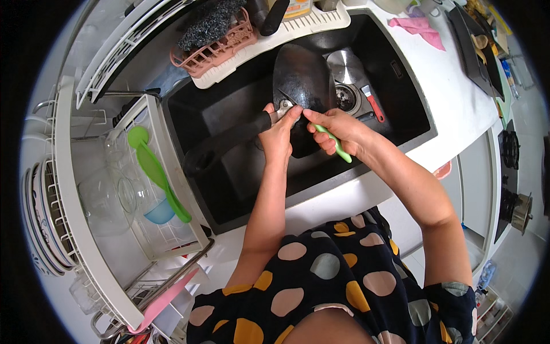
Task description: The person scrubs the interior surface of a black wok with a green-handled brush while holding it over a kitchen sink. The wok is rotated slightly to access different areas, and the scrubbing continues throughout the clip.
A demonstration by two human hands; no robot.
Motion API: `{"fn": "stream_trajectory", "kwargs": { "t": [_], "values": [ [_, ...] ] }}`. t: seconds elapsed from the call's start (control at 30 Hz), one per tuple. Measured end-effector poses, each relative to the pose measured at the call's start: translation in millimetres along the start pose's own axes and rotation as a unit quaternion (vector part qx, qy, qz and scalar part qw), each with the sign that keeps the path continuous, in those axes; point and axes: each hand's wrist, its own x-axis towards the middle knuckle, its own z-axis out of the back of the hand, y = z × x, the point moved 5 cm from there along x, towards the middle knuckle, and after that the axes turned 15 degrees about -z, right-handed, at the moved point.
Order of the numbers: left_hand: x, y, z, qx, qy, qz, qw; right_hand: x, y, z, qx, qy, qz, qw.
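Observation:
Over the sink lies a black frying pan [300, 71], tilted so that its round body looks narrow. My left hand [277, 133] grips it at the metal joint where the black handle [232, 137] begins. In my right hand [335, 131] is a small knife with a light green handle [333, 144]. Its dark, pointed blade [287, 97] reaches over the metal joint, close to my left thumb. Whether the blade touches the joint I cannot tell. The two thumbs are almost together.
The black sink [232, 99] holds a round metal disc [345, 66], a drain strainer [346, 98] and a red-handled utensil [373, 103]. A pink sponge rack [219, 49] stands behind. On the left, a dish rack [148, 101] bears a green ladle [152, 167]. A pink cloth [419, 30] lies right.

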Motion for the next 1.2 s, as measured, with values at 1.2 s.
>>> {"fn": "stream_trajectory", "kwargs": {
  "t": [1.2],
  "values": [
    [8,6,3,0.031,-0.030,-0.040,0.998,-15,8,3,-0.178,-0.231,0.187,0.938]
  ]
}}
